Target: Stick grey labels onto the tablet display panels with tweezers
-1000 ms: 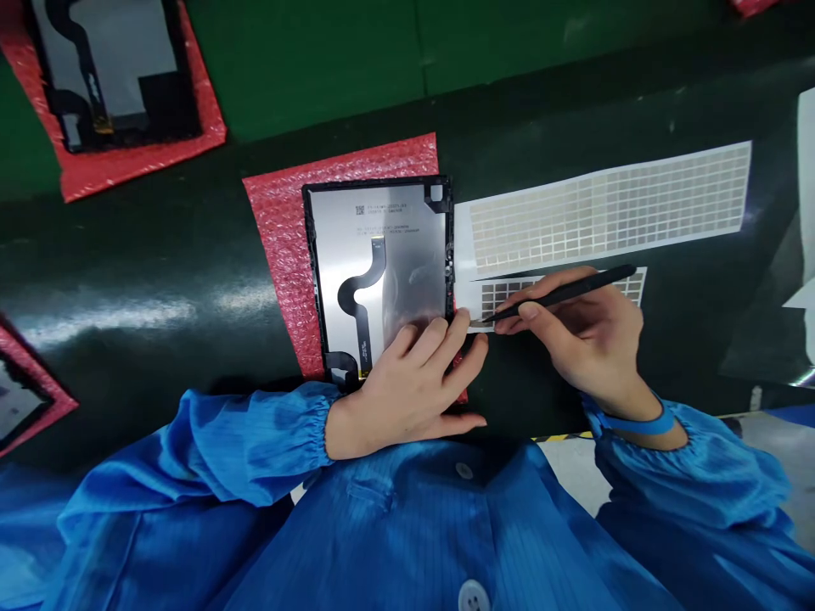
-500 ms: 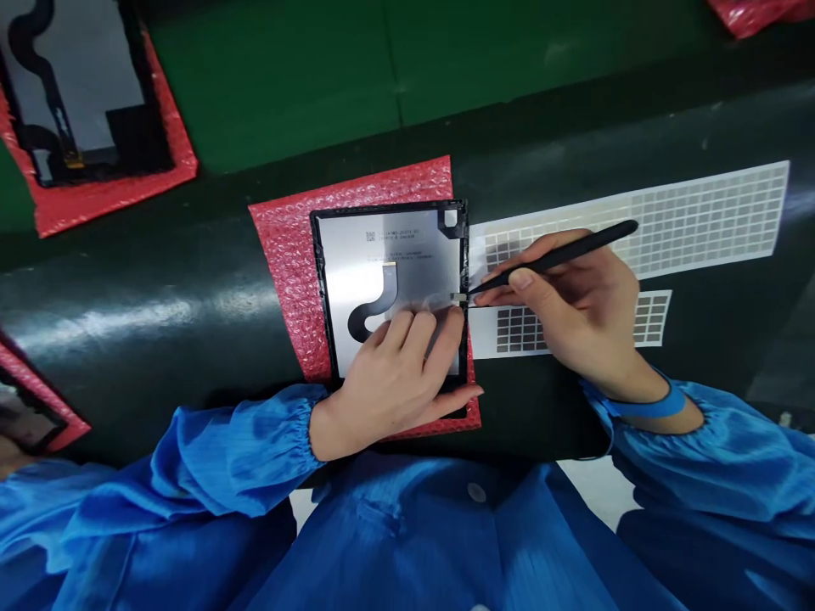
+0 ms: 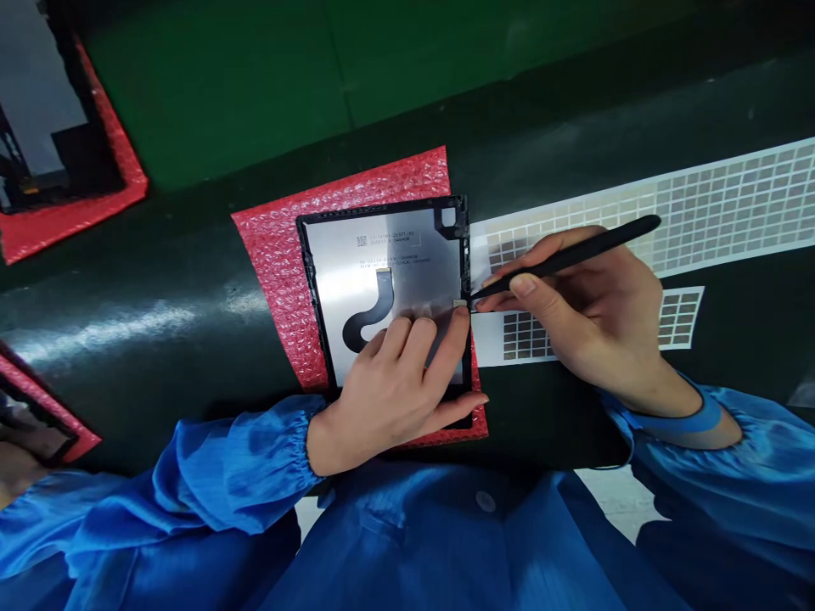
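Dark bench (image 3: 191, 271), silver panel (image 3: 417, 288) in black frame (image 3: 465, 246)

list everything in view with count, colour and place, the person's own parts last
flat silver-backed panel with black frame: 1, silver and black, centre
curved black ribbon cable: 1, black, on that panel
small silver tab: 1, silver, panel's right edge
grey panels with black frames: 2, grey and black, upper left and left edge
red bubble-wrap sheets: 3, red, under the panels
white sheets with grey rectangles: 2, white and grey, right
slim black tweezer-like tool: 1, black, in right hand
smooth green work surface: 1, green, throughout
co-worker's hand: 1, bare, left edge
pale floor: 1, whitish, bottom
blue wristband: 1, blue, right wrist
blue cloth smock: 1, blue, bottom
left hand: 1, bare, on centre panel
right hand: 1, bare, over white sheets
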Demonstrator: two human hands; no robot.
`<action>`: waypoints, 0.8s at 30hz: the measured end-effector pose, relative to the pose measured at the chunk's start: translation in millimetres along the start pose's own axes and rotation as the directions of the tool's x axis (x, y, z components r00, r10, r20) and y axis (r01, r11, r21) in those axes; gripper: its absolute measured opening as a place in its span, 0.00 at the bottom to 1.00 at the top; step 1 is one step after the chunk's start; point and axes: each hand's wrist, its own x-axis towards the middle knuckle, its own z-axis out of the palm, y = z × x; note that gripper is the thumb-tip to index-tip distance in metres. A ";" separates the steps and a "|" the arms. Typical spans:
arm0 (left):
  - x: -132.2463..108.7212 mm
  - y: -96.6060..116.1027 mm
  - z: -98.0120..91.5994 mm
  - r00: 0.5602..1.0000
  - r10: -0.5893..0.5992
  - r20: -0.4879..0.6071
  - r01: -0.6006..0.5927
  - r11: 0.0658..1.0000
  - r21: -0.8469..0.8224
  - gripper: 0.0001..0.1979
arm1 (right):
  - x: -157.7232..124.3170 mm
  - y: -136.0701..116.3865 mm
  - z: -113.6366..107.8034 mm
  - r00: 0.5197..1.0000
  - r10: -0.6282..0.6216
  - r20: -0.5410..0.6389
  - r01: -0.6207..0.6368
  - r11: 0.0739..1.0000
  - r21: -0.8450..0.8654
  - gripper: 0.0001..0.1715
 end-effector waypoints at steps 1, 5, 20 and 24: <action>0.1 0.0 -0.1 1.000 -0.001 0.004 0.001 1.000 0.003 0.41 | 0.0 0.3 -0.2 1.000 -0.012 0.003 0.012 1.000 -0.003 0.09; 0.8 0.4 -0.1 1.000 -0.006 0.023 0.006 1.000 0.008 0.42 | -0.5 0.4 0.0 1.000 0.002 -0.005 -0.002 1.000 0.001 0.09; 11.5 -4.0 -5.7 0.999 -0.040 -0.033 0.036 0.991 -0.129 0.43 | -1.2 -16.4 -14.4 0.973 -0.071 -0.218 0.079 0.997 0.026 0.09; 23.3 1.4 -8.2 1.000 0.015 -0.002 -0.015 0.998 -0.054 0.40 | 4.3 -11.6 -22.3 0.980 -0.121 -0.156 0.115 0.992 -0.046 0.12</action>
